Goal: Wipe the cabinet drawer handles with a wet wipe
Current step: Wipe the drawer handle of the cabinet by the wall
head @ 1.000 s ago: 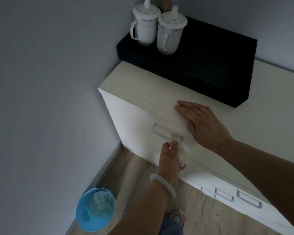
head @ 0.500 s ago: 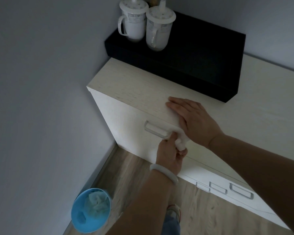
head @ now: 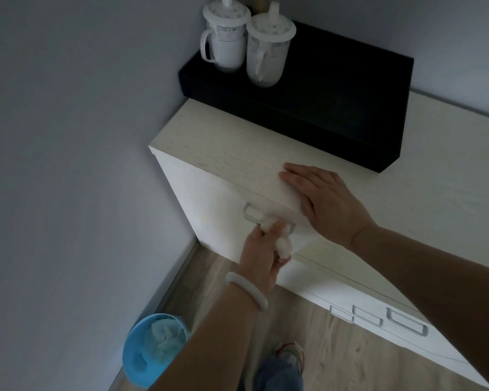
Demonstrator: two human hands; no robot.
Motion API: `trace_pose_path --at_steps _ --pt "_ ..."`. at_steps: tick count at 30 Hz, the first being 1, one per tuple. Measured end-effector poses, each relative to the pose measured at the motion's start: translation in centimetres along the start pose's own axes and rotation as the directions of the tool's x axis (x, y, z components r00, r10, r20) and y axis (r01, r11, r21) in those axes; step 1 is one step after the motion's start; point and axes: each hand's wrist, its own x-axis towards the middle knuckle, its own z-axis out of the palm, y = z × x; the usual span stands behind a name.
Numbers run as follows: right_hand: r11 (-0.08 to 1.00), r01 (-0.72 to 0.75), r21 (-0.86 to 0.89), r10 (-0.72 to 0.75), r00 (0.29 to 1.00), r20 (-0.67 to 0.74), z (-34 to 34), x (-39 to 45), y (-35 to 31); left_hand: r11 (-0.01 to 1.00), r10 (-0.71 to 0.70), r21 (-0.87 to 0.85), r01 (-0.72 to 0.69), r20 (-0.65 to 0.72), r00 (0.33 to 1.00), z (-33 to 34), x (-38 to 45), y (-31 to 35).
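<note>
A pale wooden cabinet stands in the corner. Its top drawer has a silver bar handle. My left hand, with a white bangle on the wrist, is shut on a crumpled white wet wipe and presses it against the right part of that handle. The wipe wraps over the bar and partly hides it. My right hand lies flat, palm down, on the cabinet top just above the handle. Three more silver handles show on the lower drawers at the right.
A black box sits at the back of the cabinet top with two white lidded mugs on it. A blue bin holding used wipes stands on the wooden floor by the left wall. My shoe is below.
My left hand has slid the wipe a little leftward along the top handle. My right hand stays flat on the cabinet top. The view has shifted slightly.
</note>
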Motion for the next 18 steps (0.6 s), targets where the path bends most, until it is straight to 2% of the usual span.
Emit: trace_pose_path --at_steps 2,7,10,13,15,18 --pt "1.000 -0.003 0.004 0.003 1.000 0.007 0.0 0.1 0.0 0.997 0.010 -0.074 -0.004 0.072 0.997 0.8 -0.1 -1.5" --pt "1.000 -0.016 0.000 0.016 0.999 0.029 0.0 0.0 0.0 0.959 0.035 -0.283 0.002 0.124 0.992 1.1 -0.3 -3.2" --pt "1.000 -0.017 0.000 0.017 0.999 0.029 0.0 -0.1 0.1 0.981 -0.002 -0.192 0.036 0.174 0.985 -0.3 0.2 -2.1" --pt "1.000 -0.014 0.010 0.014 1.000 0.024 0.0 0.0 0.0 0.993 0.006 -0.119 0.014 0.169 0.986 -1.9 0.9 -0.4" --pt "1.000 -0.014 0.018 0.014 1.000 0.017 -0.1 0.0 -0.1 0.992 0.046 -0.125 -0.027 0.150 0.988 -3.1 1.6 0.7" --pt "1.000 -0.013 0.011 0.013 1.000 0.016 -0.1 0.0 -0.1 0.993 0.114 0.017 -0.117 0.123 0.986 -4.8 2.5 2.6"
